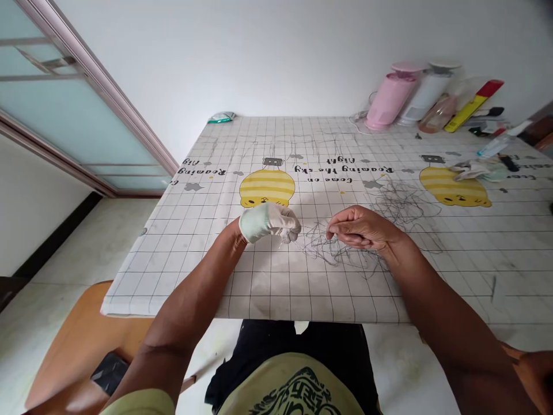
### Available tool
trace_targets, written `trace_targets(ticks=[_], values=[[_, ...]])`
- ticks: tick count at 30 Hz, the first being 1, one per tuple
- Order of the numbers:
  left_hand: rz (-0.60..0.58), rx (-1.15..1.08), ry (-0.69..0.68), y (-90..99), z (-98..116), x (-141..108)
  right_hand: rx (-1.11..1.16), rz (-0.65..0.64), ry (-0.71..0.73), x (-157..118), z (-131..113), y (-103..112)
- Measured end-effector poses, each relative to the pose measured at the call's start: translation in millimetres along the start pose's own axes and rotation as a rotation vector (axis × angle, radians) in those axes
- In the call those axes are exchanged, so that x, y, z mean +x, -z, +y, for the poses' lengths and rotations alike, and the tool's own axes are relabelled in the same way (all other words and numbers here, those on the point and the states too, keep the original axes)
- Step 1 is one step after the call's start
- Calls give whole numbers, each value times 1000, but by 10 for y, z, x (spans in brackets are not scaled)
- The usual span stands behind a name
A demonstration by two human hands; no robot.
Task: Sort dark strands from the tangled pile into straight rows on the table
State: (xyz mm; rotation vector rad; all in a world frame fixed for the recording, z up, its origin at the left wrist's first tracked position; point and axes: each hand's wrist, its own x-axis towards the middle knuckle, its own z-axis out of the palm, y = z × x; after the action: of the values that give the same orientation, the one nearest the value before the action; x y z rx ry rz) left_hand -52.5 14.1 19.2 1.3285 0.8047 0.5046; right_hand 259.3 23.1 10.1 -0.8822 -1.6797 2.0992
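My left hand (276,223) wears a white and pale green glove, and its fingers are pinched together above the table. A small pale bit shows under its fingertips, too fine to make out. Facing it, my bare right hand (360,227) has thumb and fingers closed in a pinch, with dark strands at the fingertips. Beneath and between the hands lies a loose tangle of thin dark thread (332,253). A second, larger tangle of thread (401,204) spreads beyond my right hand.
A checked tablecloth (173,276) with yellow balloon prints covers the table. At the back right stand a pink cylinder (391,98), a white cylinder (425,95) and a red-yellow box (473,106). Another glove (484,170) lies right. A green packet (222,117) sits at the back left.
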Motion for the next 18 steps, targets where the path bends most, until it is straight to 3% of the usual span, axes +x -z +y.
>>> trace_targets(ticks=[5, 12, 18], values=[[68, 1, -6, -29, -10, 27, -194, 72, 44, -28, -24, -28], [187, -104, -76, 17, -24, 100, -526, 340, 318, -32, -66, -242], [215, -55, -36, 36, -12, 58, -820, 408, 446, 5, 28, -280]])
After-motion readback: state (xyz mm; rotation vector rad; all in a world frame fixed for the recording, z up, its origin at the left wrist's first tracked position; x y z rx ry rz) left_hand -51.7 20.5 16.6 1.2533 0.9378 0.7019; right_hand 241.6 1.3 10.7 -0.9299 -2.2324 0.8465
